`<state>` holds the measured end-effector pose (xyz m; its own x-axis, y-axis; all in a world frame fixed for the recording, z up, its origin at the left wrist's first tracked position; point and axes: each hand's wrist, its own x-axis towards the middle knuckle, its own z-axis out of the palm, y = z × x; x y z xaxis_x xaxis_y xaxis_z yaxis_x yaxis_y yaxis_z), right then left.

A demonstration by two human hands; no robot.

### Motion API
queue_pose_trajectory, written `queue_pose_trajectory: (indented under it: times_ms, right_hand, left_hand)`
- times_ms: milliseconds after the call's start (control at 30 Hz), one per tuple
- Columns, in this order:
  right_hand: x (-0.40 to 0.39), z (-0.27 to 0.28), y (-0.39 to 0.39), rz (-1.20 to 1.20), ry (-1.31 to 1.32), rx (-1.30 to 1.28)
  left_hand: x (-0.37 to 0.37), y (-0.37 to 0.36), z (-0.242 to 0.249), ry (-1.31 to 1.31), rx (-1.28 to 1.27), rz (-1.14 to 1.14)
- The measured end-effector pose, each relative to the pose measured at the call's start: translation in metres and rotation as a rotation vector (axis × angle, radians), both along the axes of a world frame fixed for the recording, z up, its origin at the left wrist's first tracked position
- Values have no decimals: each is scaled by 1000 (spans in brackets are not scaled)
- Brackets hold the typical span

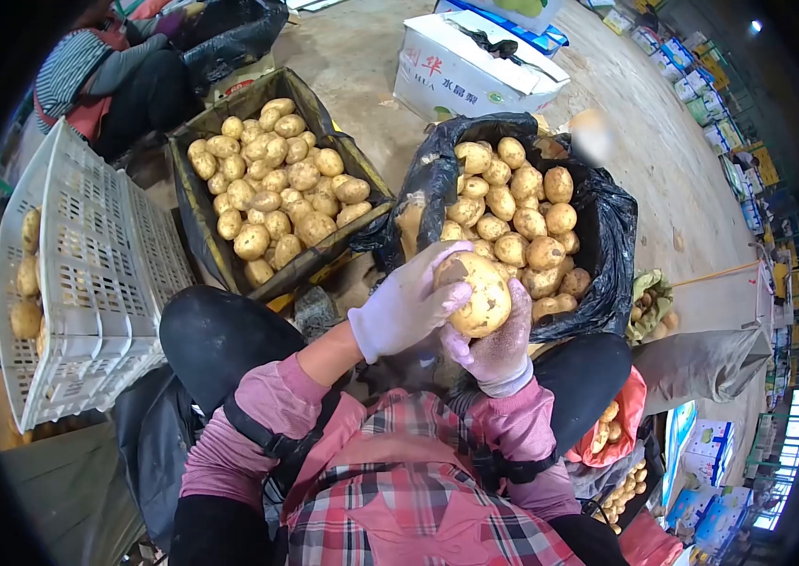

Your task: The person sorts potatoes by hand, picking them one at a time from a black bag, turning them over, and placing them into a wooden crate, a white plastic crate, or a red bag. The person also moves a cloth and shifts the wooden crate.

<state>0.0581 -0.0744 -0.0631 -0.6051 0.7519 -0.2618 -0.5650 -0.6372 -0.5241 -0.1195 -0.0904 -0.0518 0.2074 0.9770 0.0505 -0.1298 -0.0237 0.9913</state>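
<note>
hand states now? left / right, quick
Left hand: gloved, fingers closed over the top of a potato.
Right hand: gloved, cupped under the same potato, holding it from below.

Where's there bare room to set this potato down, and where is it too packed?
Bare concrete floor lies between the cardboard box of potatoes, the black plastic bag of potatoes and the white carton. Both potato containers are heaped full. The white slatted plastic crate crowds the left.

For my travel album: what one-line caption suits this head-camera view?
Two gloved hands, left hand and right hand, cradle a potato above a black bag of potatoes.
</note>
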Motion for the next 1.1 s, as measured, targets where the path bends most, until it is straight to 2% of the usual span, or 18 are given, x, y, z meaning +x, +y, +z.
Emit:
queue_pose_trajectory:
  times_ms: [33, 133, 233, 333, 533, 633, 733, 767, 867, 900, 1000, 1033, 1100]
  right_hand:
    - [-2, 4, 1, 0, -62, 36]
    - [-6, 17, 9, 9, -291, 119]
    - [-7, 22, 9, -45, -624, 196]
    - [-3, 26, 4, 14, -778, 313]
    - [0, 23, -2, 22, -724, 384]
    - [11, 18, -2, 31, -440, 165]
    - [17, 12, 4, 35, -206, 120]
    - [16, 16, 4, -1, -146, -15]
    - [25, 7, 7, 14, -9, 30]
    - [27, 5, 7, -26, -102, 113]
    - [28, 8, 9, -84, -344, 422]
    - [15, 18, 5, -139, -463, 558]
    - [5, 20, 4, -194, -646, 799]
  left_hand:
    - [-1, -3, 6, -86, -134, -37]
    - [-1, 3, -19, 165, 209, 108]
    - [-3, 5, -26, 256, 155, 128]
    - [-3, 4, -24, 402, 304, 225]
    - [-2, 4, -31, 475, 362, 328]
    - [-6, 9, -31, 273, 204, 286]
    - [-6, 6, -27, -21, -74, 167]
    - [-8, 6, -31, 88, -130, 88]
    - [-1, 9, -55, 549, 420, 238]
    - [1, 7, -61, 564, 363, 258]
    - [-6, 12, -62, 129, -45, 62]
    - [-9, 4, -29, -318, -479, -63]
    - [-1, 1, -31, -588, -382, -132]
